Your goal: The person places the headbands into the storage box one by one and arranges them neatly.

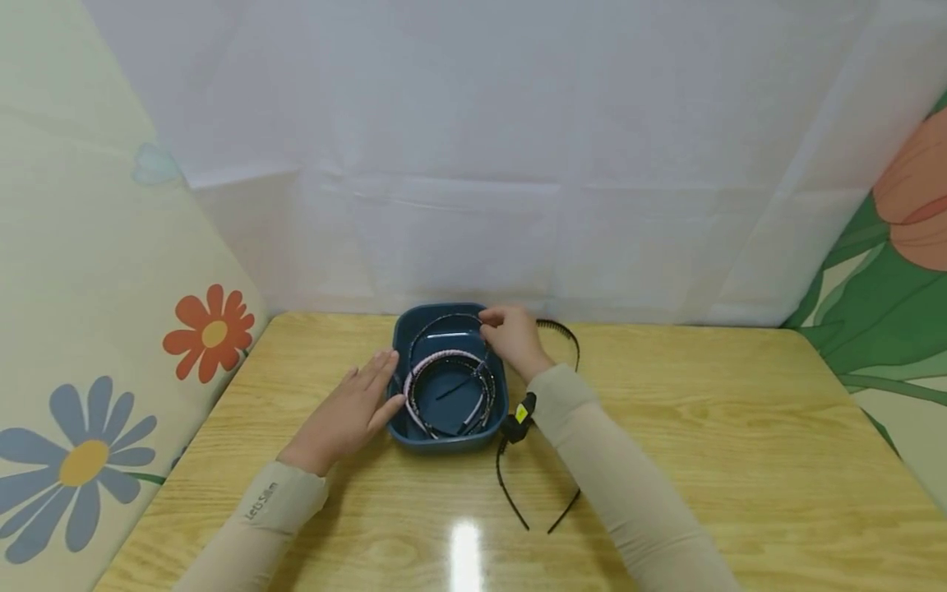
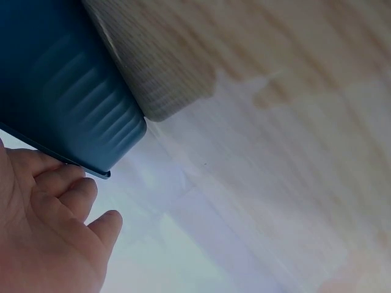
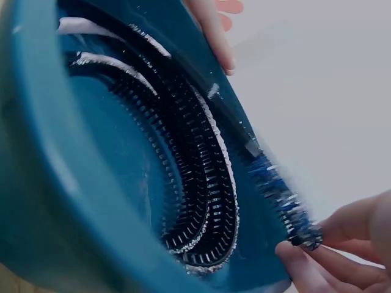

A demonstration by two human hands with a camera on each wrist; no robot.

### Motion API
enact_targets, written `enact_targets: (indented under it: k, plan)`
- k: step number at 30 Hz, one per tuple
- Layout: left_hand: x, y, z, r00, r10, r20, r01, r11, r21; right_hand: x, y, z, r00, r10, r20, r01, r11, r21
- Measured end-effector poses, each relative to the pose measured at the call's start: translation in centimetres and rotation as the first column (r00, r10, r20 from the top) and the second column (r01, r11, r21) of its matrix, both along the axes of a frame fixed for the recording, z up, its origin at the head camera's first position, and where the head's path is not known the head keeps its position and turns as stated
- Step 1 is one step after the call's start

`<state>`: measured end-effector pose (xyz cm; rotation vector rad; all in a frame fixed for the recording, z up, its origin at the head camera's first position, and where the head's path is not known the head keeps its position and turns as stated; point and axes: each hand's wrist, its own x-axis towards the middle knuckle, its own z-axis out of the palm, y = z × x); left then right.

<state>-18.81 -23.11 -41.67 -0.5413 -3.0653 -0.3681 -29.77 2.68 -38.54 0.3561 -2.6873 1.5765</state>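
My right hand point(image 1: 515, 339) pinches a thin headband with dark blue glitter point(image 3: 284, 196) between thumb and fingers, at the far right of a dark blue plastic basin point(image 1: 447, 446). The held headband overlaps the inside of the basin in the head view. Inside the basin lie several headbands, one pale pink point(image 1: 418, 368) and others black with teeth and silvery trim point(image 3: 229, 177). My left hand point(image 1: 351, 411) rests its extended fingers on the basin's left rim, the thumb reaching toward the side. In the left wrist view, those fingertips touch the rim.
A black toothed headband point(image 1: 576, 345) lies on the wooden table point(image 1: 703, 427) right of the basin, partly hidden under my right forearm. A black device with a yellow-green mark point(image 1: 521, 413) is on my right wrist. White cloth point(image 1: 473, 205) hangs behind the table.
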Motion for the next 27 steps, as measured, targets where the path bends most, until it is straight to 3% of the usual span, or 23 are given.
enact_targets:
  k: [3, 8, 17, 27]
  plan:
    - [0.0, 0.1, 0.0, 1.000, -0.002, 0.000, 0.002, 1.000, 0.002, 0.2, 0.0, 0.1, 1.000, -0.001, -0.014, 0.001, 0.999, 0.038]
    - [0.0, 0.1, 0.1, 1.000, -0.005, -0.002, 0.005, 1.000, 0.006, 0.5, 0.2, 0.0, 1.000, 0.015, -0.025, -0.015, 1.000, 0.020]
    - [0.0, -0.1, 0.1, 1.000, -0.011, -0.008, 0.011, 1.000, 0.004, 1.0, 1.3, -0.5, 0.997, 0.028, -0.076, -0.036, 0.995, -0.096]
    - [0.1, -0.1, 0.1, 1.000, -0.003, -0.001, 0.003, 1.000, 0.008, 1.5, 3.2, -0.5, 0.996, -0.027, 0.088, 0.054, 0.946, -0.319]
